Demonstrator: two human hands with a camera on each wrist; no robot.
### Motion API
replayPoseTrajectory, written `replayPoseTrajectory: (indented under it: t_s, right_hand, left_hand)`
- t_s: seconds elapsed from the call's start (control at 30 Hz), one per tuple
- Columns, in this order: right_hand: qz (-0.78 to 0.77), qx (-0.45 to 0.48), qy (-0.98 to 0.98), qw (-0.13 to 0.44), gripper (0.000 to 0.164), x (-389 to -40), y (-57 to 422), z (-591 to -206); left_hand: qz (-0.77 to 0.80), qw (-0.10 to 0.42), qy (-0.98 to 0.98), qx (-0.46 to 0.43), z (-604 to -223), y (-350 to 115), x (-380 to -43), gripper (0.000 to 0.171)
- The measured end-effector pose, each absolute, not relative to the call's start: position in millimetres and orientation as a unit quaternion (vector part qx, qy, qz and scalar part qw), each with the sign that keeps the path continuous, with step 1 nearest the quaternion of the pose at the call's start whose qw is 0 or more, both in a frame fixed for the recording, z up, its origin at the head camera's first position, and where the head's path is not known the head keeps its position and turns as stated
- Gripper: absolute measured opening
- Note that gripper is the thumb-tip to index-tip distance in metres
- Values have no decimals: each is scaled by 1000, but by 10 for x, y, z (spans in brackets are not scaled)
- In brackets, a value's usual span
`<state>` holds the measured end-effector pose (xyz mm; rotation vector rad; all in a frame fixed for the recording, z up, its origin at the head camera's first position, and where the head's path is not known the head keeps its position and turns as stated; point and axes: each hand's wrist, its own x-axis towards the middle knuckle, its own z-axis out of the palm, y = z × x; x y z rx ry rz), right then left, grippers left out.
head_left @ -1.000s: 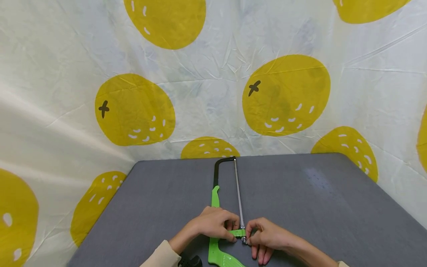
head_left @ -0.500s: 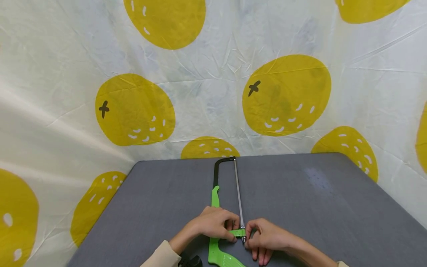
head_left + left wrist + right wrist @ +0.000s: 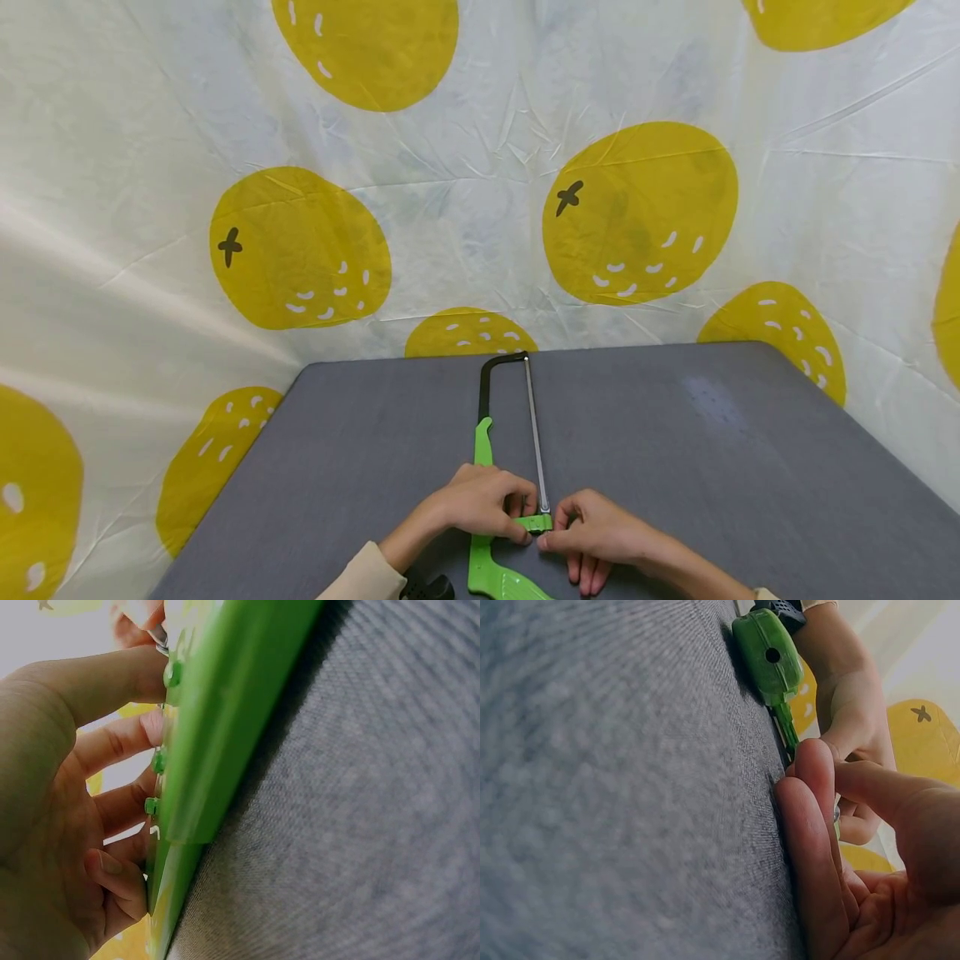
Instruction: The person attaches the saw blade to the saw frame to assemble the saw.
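Note:
A hacksaw lies on the table in the head view, with a green handle (image 3: 502, 579), a black front frame (image 3: 485, 392) and a silver blade (image 3: 534, 433) along its right side. My left hand (image 3: 483, 502) holds the green bracket (image 3: 536, 523) at the blade's near end, thumb and fingers about it. In the left wrist view its fingers lie against the green frame (image 3: 225, 727). My right hand (image 3: 600, 529) pinches the metal tension nut (image 3: 160, 636) just behind the bracket. Its thumb and fingers hide most of that nut in the head view.
The grey cloth-covered table (image 3: 652, 442) carries a pale smudge at the right. A white curtain (image 3: 465, 233) printed with yellow fruit hangs behind and at the sides. A black object (image 3: 429, 587) sits by my left wrist at the bottom edge.
My right thumb has moved left across the metal nut, covering the end that showed before. The left hand and the hacksaw hold still; the head view has shifted slightly.

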<state>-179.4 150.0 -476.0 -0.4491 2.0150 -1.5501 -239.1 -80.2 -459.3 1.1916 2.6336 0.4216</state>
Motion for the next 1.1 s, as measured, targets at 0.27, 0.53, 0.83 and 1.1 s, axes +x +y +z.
replayPoseTrajectory:
  t_s: [0.27,0.53,0.83,1.1]
  right_hand:
    - [-571,-158,760,266,30,-1781,1483,-4767]
    - [-572,-153,758,272,27,-1791,1475,-4771]
    - [-574,-163,755,274,22,-1788,1472,-4784]
    - [-577,-162,753,272,24,-1775,1470,-4786]
  left_hand:
    - [142,105,896,406,-4601,-802,-2384,20]
    - [143,108,895,408,-4602,-805,-2390,20]
    - [145,111,894,408,-4611,-811,-2390,20]
    - [142,108,896,407,-4621,-808,-2389,20]
